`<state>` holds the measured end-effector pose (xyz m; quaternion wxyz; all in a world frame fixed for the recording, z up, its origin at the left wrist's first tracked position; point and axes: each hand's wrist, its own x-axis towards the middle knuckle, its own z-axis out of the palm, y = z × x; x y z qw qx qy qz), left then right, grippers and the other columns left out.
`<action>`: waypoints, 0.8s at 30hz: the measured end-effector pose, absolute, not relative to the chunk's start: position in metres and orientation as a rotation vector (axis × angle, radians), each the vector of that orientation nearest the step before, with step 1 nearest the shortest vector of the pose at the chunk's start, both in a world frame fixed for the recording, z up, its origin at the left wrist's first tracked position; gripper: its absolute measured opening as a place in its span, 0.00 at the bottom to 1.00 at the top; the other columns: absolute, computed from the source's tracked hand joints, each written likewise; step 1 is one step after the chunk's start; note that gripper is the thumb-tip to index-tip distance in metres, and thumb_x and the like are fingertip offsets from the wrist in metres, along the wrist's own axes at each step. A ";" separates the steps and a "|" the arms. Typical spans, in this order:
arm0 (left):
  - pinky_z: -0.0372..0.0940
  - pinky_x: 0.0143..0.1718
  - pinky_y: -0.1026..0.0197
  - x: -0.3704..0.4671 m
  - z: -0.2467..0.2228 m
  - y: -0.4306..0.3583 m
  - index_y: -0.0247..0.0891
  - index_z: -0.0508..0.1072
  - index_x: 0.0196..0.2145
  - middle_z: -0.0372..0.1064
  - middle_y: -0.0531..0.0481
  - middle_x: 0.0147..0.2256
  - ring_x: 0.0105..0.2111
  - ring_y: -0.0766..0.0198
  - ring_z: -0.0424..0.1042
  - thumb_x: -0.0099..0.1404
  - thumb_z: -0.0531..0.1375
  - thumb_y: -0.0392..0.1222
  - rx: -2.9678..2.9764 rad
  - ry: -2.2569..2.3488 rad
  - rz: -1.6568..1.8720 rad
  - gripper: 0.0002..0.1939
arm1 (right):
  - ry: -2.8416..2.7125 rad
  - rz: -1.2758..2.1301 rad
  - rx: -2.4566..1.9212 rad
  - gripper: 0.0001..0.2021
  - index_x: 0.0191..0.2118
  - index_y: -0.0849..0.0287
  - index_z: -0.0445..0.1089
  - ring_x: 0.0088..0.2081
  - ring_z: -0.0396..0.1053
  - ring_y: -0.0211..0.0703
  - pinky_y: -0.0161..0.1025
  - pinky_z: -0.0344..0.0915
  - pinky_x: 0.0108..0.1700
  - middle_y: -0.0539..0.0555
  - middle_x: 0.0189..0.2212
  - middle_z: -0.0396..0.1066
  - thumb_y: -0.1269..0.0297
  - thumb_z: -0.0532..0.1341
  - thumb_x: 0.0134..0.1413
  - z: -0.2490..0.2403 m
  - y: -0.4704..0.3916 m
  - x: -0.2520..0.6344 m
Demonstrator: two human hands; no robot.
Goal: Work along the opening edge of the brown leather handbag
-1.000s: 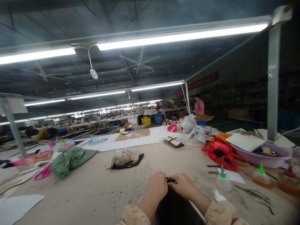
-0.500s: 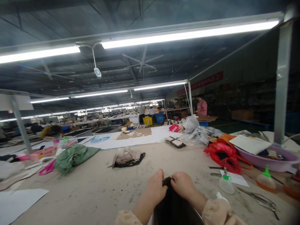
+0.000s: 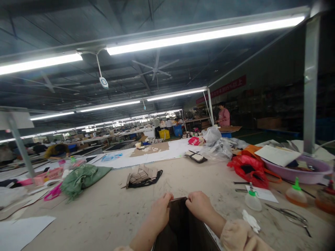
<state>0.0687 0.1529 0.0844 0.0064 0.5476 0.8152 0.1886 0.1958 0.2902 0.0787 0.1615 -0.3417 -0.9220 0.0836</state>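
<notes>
At the bottom of the view stands a dark brown, box-like piece (image 3: pixel 180 223), perhaps a bag body, with its open side towards me. My left hand (image 3: pixel 160 212) is closed on the left end of its far top edge, thumb and fingers pinching the rim. The right end of that same edge is pinched by my right hand (image 3: pixel 201 206). A short stretch of rim shows between the two hands. The lower part of the piece runs out of view. Beyond the hands lies a pile of brownish-grey strips (image 3: pixel 143 174) on a black piece.
On the right are scissors (image 3: pixel 290 214), a white crumpled tissue (image 3: pixel 250 220), a green-capped bottle (image 3: pixel 253 201), a red plastic bag (image 3: pixel 248 170) and a purple basin (image 3: pixel 295 172). A green sack (image 3: pixel 83 177) lies left. A person in pink (image 3: pixel 224 116) stands far back.
My hands have moved apart along the rim, the left one leftward, so more of the edge shows between them. The brown piece looks wider open. The tissue is more exposed.
</notes>
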 end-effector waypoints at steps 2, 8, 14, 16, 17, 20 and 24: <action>0.58 0.42 0.66 0.075 0.090 0.155 0.45 0.64 0.41 0.64 0.54 0.46 0.42 0.66 0.66 0.53 0.52 0.27 1.771 2.550 0.556 0.19 | -2.629 0.228 -0.963 0.14 0.27 0.58 0.76 0.34 0.72 0.47 0.36 0.59 0.32 0.60 0.29 0.76 0.68 0.52 0.47 0.078 0.289 0.195; 0.59 0.41 0.63 0.089 0.094 0.171 0.41 0.69 0.34 0.65 0.51 0.42 0.40 0.63 0.66 0.56 0.55 0.33 1.820 2.619 0.506 0.07 | -2.639 0.227 -0.965 0.14 0.28 0.59 0.76 0.34 0.72 0.47 0.37 0.60 0.33 0.60 0.30 0.76 0.68 0.52 0.47 0.077 0.291 0.199; 0.59 0.39 0.64 0.086 0.079 0.185 0.39 0.69 0.30 0.65 0.52 0.39 0.36 0.65 0.66 0.56 0.56 0.34 1.814 2.638 0.644 0.04 | -2.612 0.219 -0.960 0.14 0.28 0.59 0.76 0.33 0.72 0.47 0.37 0.59 0.32 0.61 0.30 0.76 0.67 0.52 0.47 0.071 0.296 0.201; 0.58 0.38 0.64 0.084 0.076 0.188 0.39 0.69 0.30 0.66 0.52 0.38 0.35 0.66 0.66 0.55 0.56 0.33 1.794 2.627 0.690 0.04 | -2.603 0.220 -0.949 0.14 0.27 0.59 0.75 0.33 0.72 0.46 0.36 0.58 0.31 0.60 0.29 0.76 0.67 0.52 0.47 0.070 0.296 0.201; 0.58 0.38 0.65 0.084 0.075 0.189 0.39 0.69 0.29 0.66 0.52 0.37 0.34 0.67 0.66 0.55 0.56 0.33 1.796 2.614 0.701 0.04 | -2.599 0.223 -0.947 0.14 0.27 0.59 0.75 0.33 0.72 0.46 0.36 0.58 0.31 0.60 0.29 0.76 0.67 0.51 0.47 0.070 0.297 0.202; 0.59 0.37 0.66 0.083 0.072 0.191 0.39 0.70 0.27 0.66 0.53 0.36 0.34 0.68 0.66 0.54 0.57 0.32 1.854 2.524 0.734 0.04 | -2.592 0.236 -0.944 0.14 0.26 0.59 0.75 0.32 0.72 0.46 0.36 0.56 0.30 0.59 0.28 0.76 0.68 0.51 0.46 0.070 0.297 0.203; 0.59 0.38 0.65 0.079 0.071 0.193 0.39 0.71 0.28 0.68 0.52 0.34 0.35 0.67 0.67 0.56 0.56 0.34 1.824 2.494 0.773 0.04 | -2.601 0.265 -0.921 0.14 0.25 0.58 0.74 0.32 0.71 0.45 0.36 0.56 0.30 0.59 0.28 0.76 0.68 0.51 0.47 0.070 0.299 0.206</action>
